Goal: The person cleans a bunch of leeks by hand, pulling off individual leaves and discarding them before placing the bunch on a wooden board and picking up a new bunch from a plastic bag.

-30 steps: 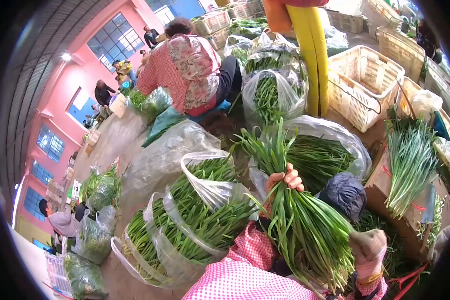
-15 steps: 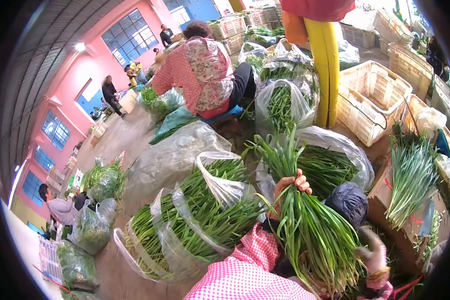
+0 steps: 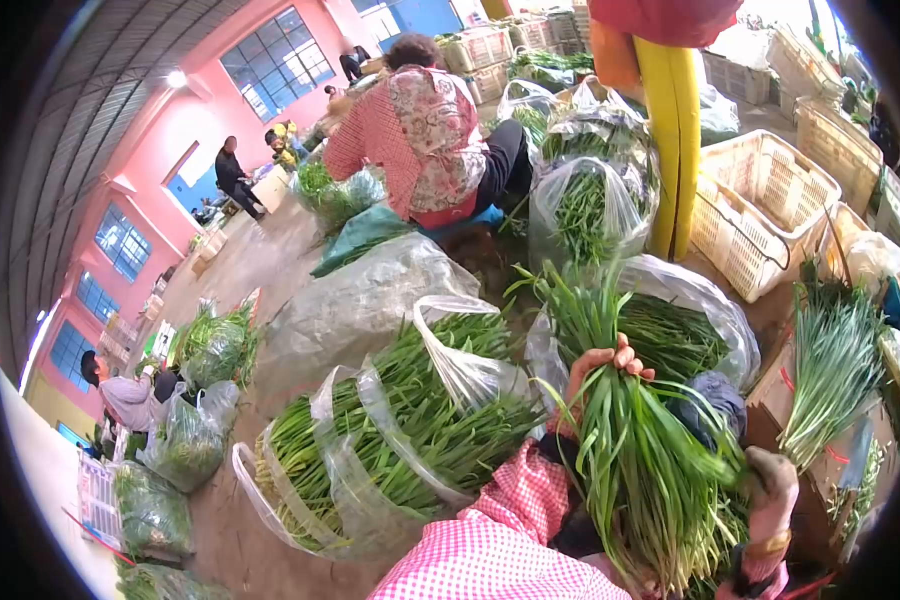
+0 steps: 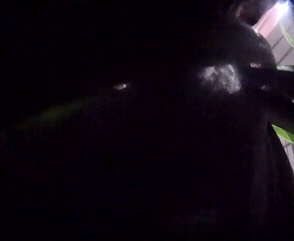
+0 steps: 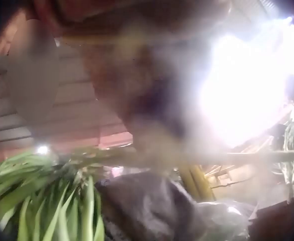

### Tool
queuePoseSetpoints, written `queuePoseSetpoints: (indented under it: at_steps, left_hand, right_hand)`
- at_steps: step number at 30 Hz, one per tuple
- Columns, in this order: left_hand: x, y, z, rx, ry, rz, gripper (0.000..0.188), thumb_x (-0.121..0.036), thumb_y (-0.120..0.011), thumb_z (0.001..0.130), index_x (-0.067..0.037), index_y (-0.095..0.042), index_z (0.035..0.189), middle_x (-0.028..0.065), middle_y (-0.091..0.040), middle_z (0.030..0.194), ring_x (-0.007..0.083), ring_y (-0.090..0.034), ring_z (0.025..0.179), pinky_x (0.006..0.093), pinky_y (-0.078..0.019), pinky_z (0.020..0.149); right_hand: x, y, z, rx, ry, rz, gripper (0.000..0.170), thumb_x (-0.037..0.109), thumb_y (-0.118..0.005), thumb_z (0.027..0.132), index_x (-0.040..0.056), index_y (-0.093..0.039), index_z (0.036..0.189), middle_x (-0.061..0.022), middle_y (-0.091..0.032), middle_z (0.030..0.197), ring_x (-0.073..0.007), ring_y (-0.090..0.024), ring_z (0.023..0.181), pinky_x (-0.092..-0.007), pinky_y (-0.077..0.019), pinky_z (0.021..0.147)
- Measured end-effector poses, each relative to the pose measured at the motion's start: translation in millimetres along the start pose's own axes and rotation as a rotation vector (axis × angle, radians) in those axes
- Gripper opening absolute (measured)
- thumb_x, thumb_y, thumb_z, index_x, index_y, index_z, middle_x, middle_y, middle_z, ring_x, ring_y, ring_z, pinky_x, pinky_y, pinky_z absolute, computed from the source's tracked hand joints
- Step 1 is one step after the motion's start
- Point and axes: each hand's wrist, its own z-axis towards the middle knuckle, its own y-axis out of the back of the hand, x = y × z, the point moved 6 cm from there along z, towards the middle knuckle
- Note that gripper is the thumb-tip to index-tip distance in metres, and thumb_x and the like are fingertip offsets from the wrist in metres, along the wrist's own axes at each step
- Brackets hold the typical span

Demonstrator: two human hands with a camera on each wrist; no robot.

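Observation:
In the head view my left hand grips a thick bunch of long, flat-leaved greens around its upper part. Leaf tips fan out above the fist, and paler, yellowish ends hang below it. My right hand, fingers curled, is at the right side of the bunch, and blurred leaves bend to its fingertips. The left wrist view is nearly all dark, with a green leaf at its right edge. The bunch's leaves fill the lower left of the right wrist view, beside a dark bundled cloth or bag.
Plastic bags of greens stand left and ahead. Beyond sits a person in a floral vest. A yellow post and cream crates stand back right. More long greens lie on a brown box at the right.
The camera view has shifted, so the scene slides right. My left hand keeps its grip on the bunch. My right hand has risen along its right side, fingers curling in, leaves swinging.

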Motion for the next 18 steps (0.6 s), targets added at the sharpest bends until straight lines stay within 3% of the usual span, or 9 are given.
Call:
queuePoseSetpoints:
  at_steps: [3, 5, 7, 9, 11, 14, 15, 17, 18]
  left_hand:
    - [-3, -2, -12, -0.132, -0.117, 0.127, 0.018, -0.012, -0.048, 0.082, -0.004, -0.054, 0.098, 0.0052, -0.059, 0.078, 0.0185, -0.058, 0.081, 0.0400, -0.0378, 0.095]
    - [2, 11, -22, -0.131, -0.112, -0.111, 0.021, -0.013, -0.050, 0.083, -0.005, -0.051, 0.102, 0.0029, -0.059, 0.080, 0.0155, -0.058, 0.082, 0.0401, -0.0328, 0.098]
    - [9, 26, -26, -0.160, -0.120, -0.355, 0.024, -0.014, -0.053, 0.083, -0.007, -0.048, 0.106, 0.0005, -0.060, 0.083, 0.0125, -0.057, 0.084, 0.0401, -0.0278, 0.102]
    - [3, 29, -17, -0.079, -0.017, -0.100, 0.020, -0.016, -0.049, 0.085, -0.008, -0.050, 0.103, -0.0016, -0.055, 0.081, 0.0119, -0.055, 0.088, 0.0432, -0.0246, 0.104]
    - [-7, 32, -23, -0.056, 0.029, -0.034, 0.020, -0.016, -0.047, 0.085, -0.007, -0.051, 0.103, -0.0014, -0.055, 0.083, 0.0126, -0.055, 0.089, 0.0428, -0.0255, 0.103]
    - [-17, 41, -19, 0.070, 0.087, 0.052, 0.023, -0.014, -0.049, 0.084, -0.005, -0.050, 0.106, -0.0002, -0.055, 0.086, 0.0155, -0.053, 0.089, 0.0440, -0.0268, 0.103]
    - [-15, 40, -20, 0.055, 0.063, 0.007, 0.024, -0.013, -0.050, 0.084, -0.005, -0.049, 0.107, 0.0002, -0.054, 0.085, 0.0153, -0.053, 0.087, 0.0446, -0.0279, 0.102]
    - [-19, 40, -22, 0.059, 0.065, 0.040, 0.024, -0.014, -0.048, 0.085, -0.005, -0.048, 0.108, 0.0000, -0.054, 0.085, 0.0146, -0.053, 0.088, 0.0438, -0.0292, 0.101]
    - [-20, 39, -24, 0.074, 0.079, 0.058, 0.024, -0.014, -0.047, 0.086, -0.005, -0.048, 0.108, 0.0000, -0.053, 0.084, 0.0143, -0.053, 0.087, 0.0425, -0.0303, 0.100]
  right_hand:
    - [-56, 6, -25, -0.280, -0.222, -0.058, 0.019, -0.003, -0.061, 0.073, 0.0040, -0.064, 0.091, -0.0098, -0.063, 0.083, -0.0222, -0.061, 0.079, -0.0293, -0.0475, 0.073]
    - [-56, 18, -34, -0.366, -0.587, 0.284, 0.020, -0.002, -0.061, 0.076, 0.0036, -0.064, 0.095, -0.0104, -0.062, 0.090, -0.0193, -0.060, 0.081, -0.0279, -0.0474, 0.073]
    - [-27, 37, -30, -0.281, -0.452, 0.137, 0.024, -0.001, -0.063, 0.073, 0.0030, -0.064, 0.097, -0.0098, -0.062, 0.092, -0.0190, -0.060, 0.080, -0.0286, -0.0472, 0.072]
    - [-19, 50, -32, -0.234, -0.244, -0.105, 0.022, 0.001, -0.064, 0.072, 0.0045, -0.065, 0.093, -0.0098, -0.064, 0.086, -0.0230, -0.061, 0.078, -0.0295, -0.0472, 0.071]
    - [-43, 33, -56, -0.263, -0.613, 0.166, 0.018, 0.009, -0.066, 0.073, 0.0075, -0.066, 0.091, -0.0101, -0.065, 0.087, -0.0240, -0.061, 0.078, -0.0311, -0.0476, 0.070]
    - [-16, 13, -49, 0.062, -0.370, -0.060, 0.028, 0.022, -0.068, 0.073, 0.0084, -0.064, 0.097, -0.0114, -0.064, 0.094, -0.0260, -0.060, 0.087, -0.0345, -0.0461, 0.077]
    - [-14, 10, -47, -0.028, -0.300, -0.048, 0.034, 0.025, -0.070, 0.070, 0.0078, -0.063, 0.099, -0.0123, -0.063, 0.094, -0.0268, -0.059, 0.090, -0.0351, -0.0450, 0.081]
    - [-43, 3, -47, -0.105, -0.524, 0.041, 0.038, 0.025, -0.071, 0.069, 0.0059, -0.061, 0.100, -0.0126, -0.063, 0.096, -0.0262, -0.059, 0.090, -0.0337, -0.0447, 0.081]
    - [-63, -21, -65, 0.166, -0.864, 0.339, 0.041, 0.024, -0.071, 0.071, 0.0040, -0.059, 0.104, -0.0138, -0.063, 0.094, -0.0241, -0.060, 0.089, -0.0320, -0.0450, 0.081]
